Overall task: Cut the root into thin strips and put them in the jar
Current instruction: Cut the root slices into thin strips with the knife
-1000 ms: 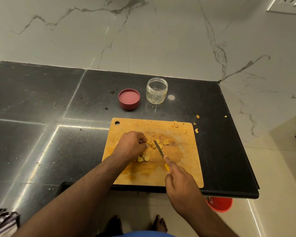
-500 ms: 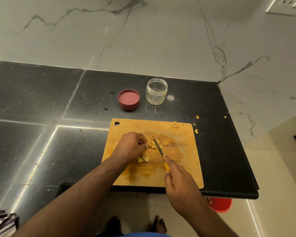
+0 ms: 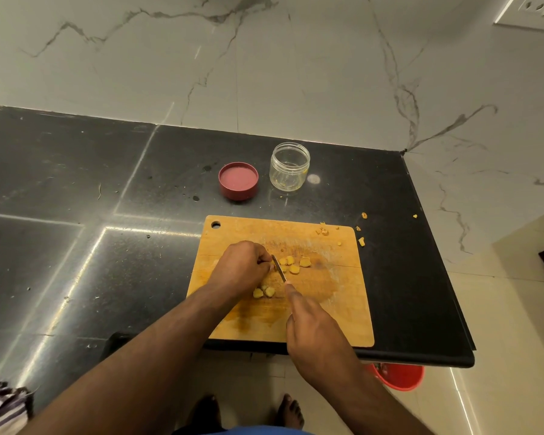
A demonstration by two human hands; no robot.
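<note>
1. You are viewing a dim, warm-toned scene.
2. Note streaks of glare along the black countertop (image 3: 76,189) and a round bright spot beside the jar (image 3: 289,166).
3. Expect wide-angle bending at the edges.
4. The knife (image 3: 279,267) blade appears small and slightly soft.

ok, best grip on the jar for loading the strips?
Grip the jar round its side wall below the threaded neck, coming from the right: it stands upright, mouth open, and the lid lies close on its left.
</note>
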